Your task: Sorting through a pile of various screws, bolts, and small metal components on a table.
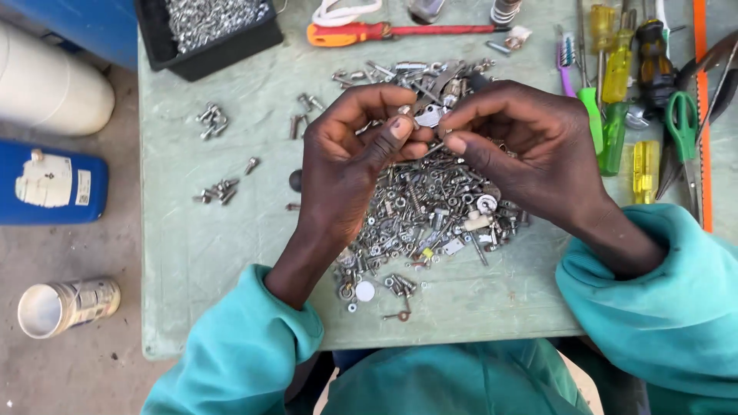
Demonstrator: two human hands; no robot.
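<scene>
My left hand (350, 157) and my right hand (523, 146) meet above a big heap of mixed screws, nuts and washers (430, 211) on a pale green table (231, 238). Between the fingertips of both hands sits a small silvery metal part (430, 117); its exact kind is too small to tell. Both thumbs and forefingers pinch around it. Teal sleeves cover both forearms.
Small sorted groups of bolts (213, 121) and screws (219, 190) lie left of the heap. A black tray of fasteners (207, 31) stands at the back left. Screwdrivers (615, 84), green-handled scissors (683, 131) and an orange-handled tool (369, 32) lie behind and right. Containers stand on the floor, left.
</scene>
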